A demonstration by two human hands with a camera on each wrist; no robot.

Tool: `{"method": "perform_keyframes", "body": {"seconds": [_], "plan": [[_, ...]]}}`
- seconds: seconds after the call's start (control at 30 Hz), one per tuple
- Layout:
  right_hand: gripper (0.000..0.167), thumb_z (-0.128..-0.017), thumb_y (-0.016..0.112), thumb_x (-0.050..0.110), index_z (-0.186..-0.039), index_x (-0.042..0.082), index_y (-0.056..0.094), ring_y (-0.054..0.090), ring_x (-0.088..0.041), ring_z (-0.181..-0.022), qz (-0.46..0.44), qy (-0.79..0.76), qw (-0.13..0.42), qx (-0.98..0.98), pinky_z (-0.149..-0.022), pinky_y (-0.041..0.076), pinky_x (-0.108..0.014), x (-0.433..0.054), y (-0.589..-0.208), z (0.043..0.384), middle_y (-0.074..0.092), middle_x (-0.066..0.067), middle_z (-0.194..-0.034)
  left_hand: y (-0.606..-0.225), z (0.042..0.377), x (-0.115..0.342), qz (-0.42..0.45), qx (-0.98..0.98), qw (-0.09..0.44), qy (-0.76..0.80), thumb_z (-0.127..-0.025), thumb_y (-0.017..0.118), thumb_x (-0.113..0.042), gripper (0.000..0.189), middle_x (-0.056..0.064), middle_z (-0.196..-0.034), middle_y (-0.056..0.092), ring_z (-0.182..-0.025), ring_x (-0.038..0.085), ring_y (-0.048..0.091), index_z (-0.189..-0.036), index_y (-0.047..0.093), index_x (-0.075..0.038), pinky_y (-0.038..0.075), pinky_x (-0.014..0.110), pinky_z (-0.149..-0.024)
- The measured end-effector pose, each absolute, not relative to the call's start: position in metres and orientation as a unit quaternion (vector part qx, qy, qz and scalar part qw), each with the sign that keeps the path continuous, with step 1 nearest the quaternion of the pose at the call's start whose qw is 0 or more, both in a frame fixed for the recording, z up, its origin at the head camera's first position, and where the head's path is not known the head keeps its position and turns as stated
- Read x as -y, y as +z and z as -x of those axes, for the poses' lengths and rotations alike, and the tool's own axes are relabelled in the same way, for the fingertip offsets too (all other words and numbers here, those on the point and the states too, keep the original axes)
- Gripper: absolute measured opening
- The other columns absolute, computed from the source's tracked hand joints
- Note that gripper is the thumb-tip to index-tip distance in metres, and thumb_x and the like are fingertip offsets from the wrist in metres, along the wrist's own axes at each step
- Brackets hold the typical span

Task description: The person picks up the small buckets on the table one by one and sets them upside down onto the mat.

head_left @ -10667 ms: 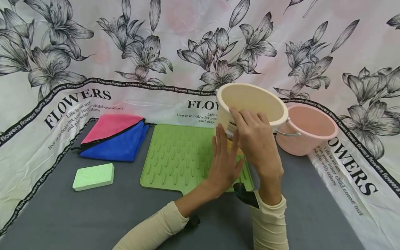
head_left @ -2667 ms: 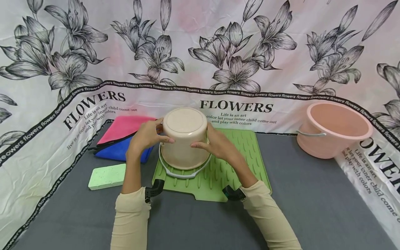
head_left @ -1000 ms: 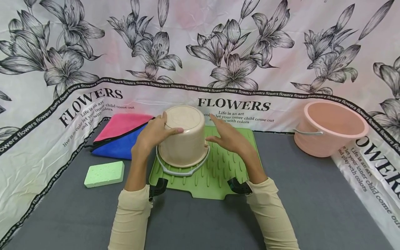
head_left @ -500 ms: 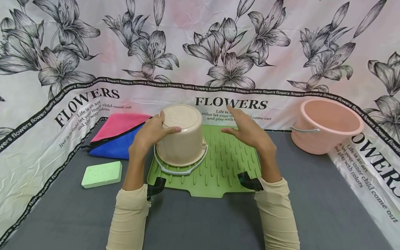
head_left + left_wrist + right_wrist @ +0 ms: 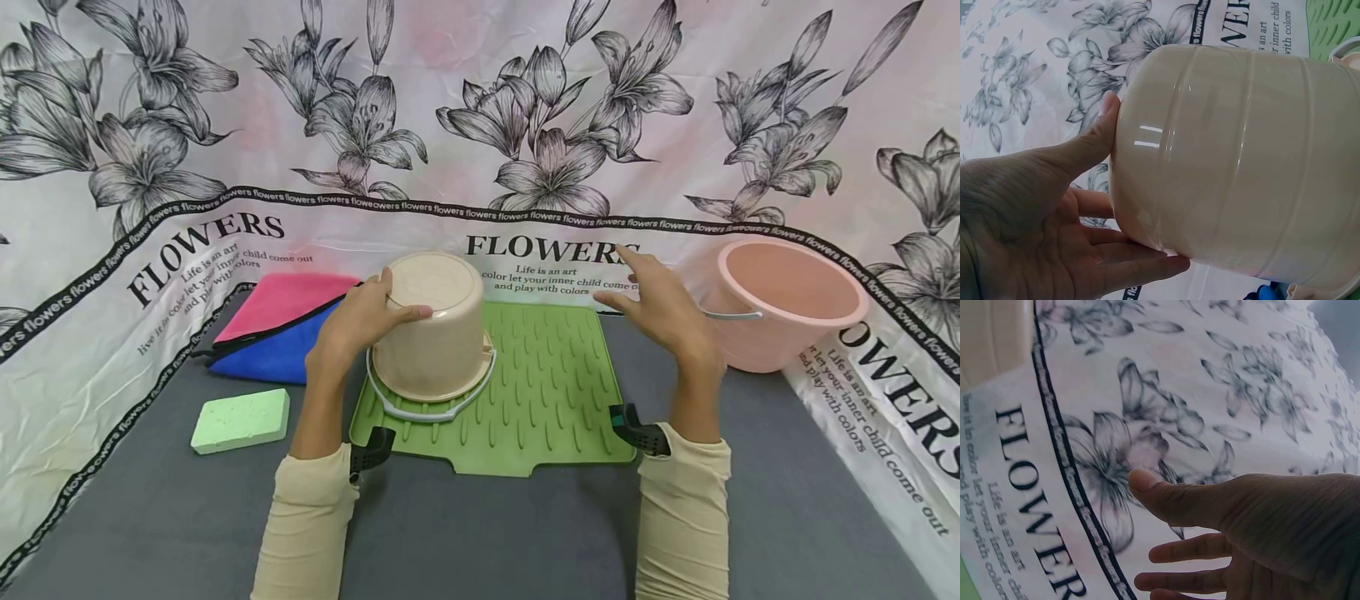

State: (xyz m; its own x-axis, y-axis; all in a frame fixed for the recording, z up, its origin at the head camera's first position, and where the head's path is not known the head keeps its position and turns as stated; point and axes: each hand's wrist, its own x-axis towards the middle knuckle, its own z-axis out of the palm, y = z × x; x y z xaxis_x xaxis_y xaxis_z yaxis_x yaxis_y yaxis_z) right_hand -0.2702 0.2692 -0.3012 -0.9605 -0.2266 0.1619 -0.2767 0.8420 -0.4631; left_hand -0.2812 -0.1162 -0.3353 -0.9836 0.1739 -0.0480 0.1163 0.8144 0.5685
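Note:
A cream bucket (image 5: 433,342) stands upside down on the left part of a green ridged mat (image 5: 555,375), its grey handle lying around the rim. At its base edge, my left hand (image 5: 360,312) holds it from the left, thumb across the front side. In the left wrist view, the thumb and fingers (image 5: 1141,270) of that hand span the bucket's rounded end. My right hand (image 5: 660,308) is in the air right of the mat, fingers spread, holding nothing. Beside it, further right, a pink bucket (image 5: 772,333) stands upright with its handle down.
A folded pink and blue cloth (image 5: 277,333) lies left of the mat. Nearer me is a pale green sponge block (image 5: 240,421). A flower-print sheet (image 5: 315,125) hangs behind the grey table (image 5: 480,533) and borders its sides.
My right hand has let go of the cream bucket and moved right, near the pink bucket. Earlier, the cream bucket was held tilted over the mat; now it stands upside down, left hand still on it.

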Motion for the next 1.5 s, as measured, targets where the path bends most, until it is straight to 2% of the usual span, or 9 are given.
{"method": "perform_keyframes", "body": {"seconds": [0.17,0.37,0.53,0.8,0.93,1.1,1.23,1.37,1.5], "plan": [[0.083,-0.106,0.063,0.032,-0.166,-0.001,0.016,0.043,-0.060,-0.140,-0.088,0.260,0.062,0.960,-0.112,0.040,-0.072,-0.297,-0.303,0.268,0.028,-0.037,-0.164,-0.335,0.282,0.118,-0.076,-0.952,0.042,0.293,-0.098,0.066,-0.058,0.109,0.030,-0.169,0.026,-0.155,0.045,0.035,-0.164,0.007,0.005,0.039,0.059,-0.122],[0.076,-0.105,0.064,0.028,-0.162,-0.006,0.027,0.049,-0.062,-0.133,-0.056,0.250,0.119,0.959,-0.107,0.042,-0.073,-0.323,-0.305,0.258,0.035,-0.037,-0.161,-0.336,0.282,0.118,-0.080,-0.949,0.045,0.303,-0.098,0.066,-0.058,0.110,0.030,-0.170,0.024,-0.155,0.046,0.034,-0.165,0.006,0.005,0.038,0.059,-0.123],[0.072,-0.106,0.061,0.026,-0.161,-0.007,0.029,0.051,-0.063,-0.130,-0.036,0.248,0.137,0.958,-0.105,0.042,-0.073,-0.340,-0.310,0.252,0.034,-0.037,-0.161,-0.338,0.281,0.118,-0.080,-0.948,0.050,0.304,-0.098,0.067,-0.057,0.110,0.030,-0.170,0.023,-0.155,0.046,0.034,-0.164,0.005,0.005,0.038,0.059,-0.122],[0.069,-0.107,0.059,0.029,-0.159,-0.008,0.032,0.045,-0.061,-0.135,0.031,0.236,0.145,0.960,-0.111,0.037,-0.071,-0.364,-0.323,0.250,0.036,-0.038,-0.158,-0.338,0.280,0.120,-0.075,-0.950,0.051,0.299,-0.099,0.066,-0.057,0.109,0.030,-0.171,0.022,-0.155,0.046,0.034,-0.164,0.005,0.005,0.039,0.060,-0.122],[0.064,-0.105,0.062,0.019,-0.156,-0.011,0.036,0.036,-0.061,-0.142,0.053,0.237,0.162,0.956,-0.117,0.032,-0.070,-0.371,-0.332,0.251,0.036,-0.040,-0.158,-0.339,0.279,0.122,-0.074,-0.950,0.053,0.297,-0.098,0.066,-0.057,0.109,0.030,-0.170,0.023,-0.155,0.047,0.033,-0.164,0.005,0.005,0.038,0.060,-0.122],[0.058,-0.101,0.063,0.004,-0.153,-0.011,0.041,0.036,-0.061,-0.143,0.093,0.239,0.195,0.947,-0.120,0.032,-0.068,-0.380,-0.345,0.258,0.038,-0.038,-0.158,-0.340,0.279,0.121,-0.077,-0.949,0.045,0.302,-0.098,0.067,-0.057,0.109,0.030,-0.170,0.024,-0.155,0.046,0.034,-0.164,0.006,0.005,0.039,0.060,-0.121],[0.057,-0.100,0.061,0.000,-0.153,-0.009,0.043,0.033,-0.060,-0.146,0.134,0.245,0.200,0.939,-0.120,0.030,-0.070,-0.387,-0.356,0.262,0.035,-0.033,-0.162,-0.341,0.280,0.118,-0.082,-0.947,0.043,0.308,-0.098,0.067,-0.057,0.109,0.030,-0.170,0.025,-0.155,0.045,0.034,-0.164,0.007,0.005,0.038,0.060,-0.122],[0.054,-0.098,0.063,-0.002,-0.150,-0.008,0.048,0.036,-0.060,-0.143,0.144,0.237,0.215,0.936,-0.119,0.030,-0.070,-0.392,-0.367,0.266,0.041,-0.033,-0.158,-0.341,0.280,0.117,-0.081,-0.947,0.040,0.307,-0.097,0.067,-0.057,0.109,0.029,-0.170,0.025,-0.156,0.044,0.033,-0.164,0.008,0.005,0.038,0.060,-0.122],[0.050,-0.092,0.065,-0.008,-0.141,-0.009,0.057,0.045,-0.060,-0.132,0.133,0.219,0.264,0.930,-0.114,0.033,-0.068,-0.395,-0.376,0.271,0.054,-0.036,-0.145,-0.341,0.280,0.117,-0.082,-0.948,0.035,0.306,-0.097,0.067,-0.057,0.109,0.029,-0.170,0.025,-0.155,0.045,0.034,-0.164,0.008,0.005,0.038,0.060,-0.122]]}}
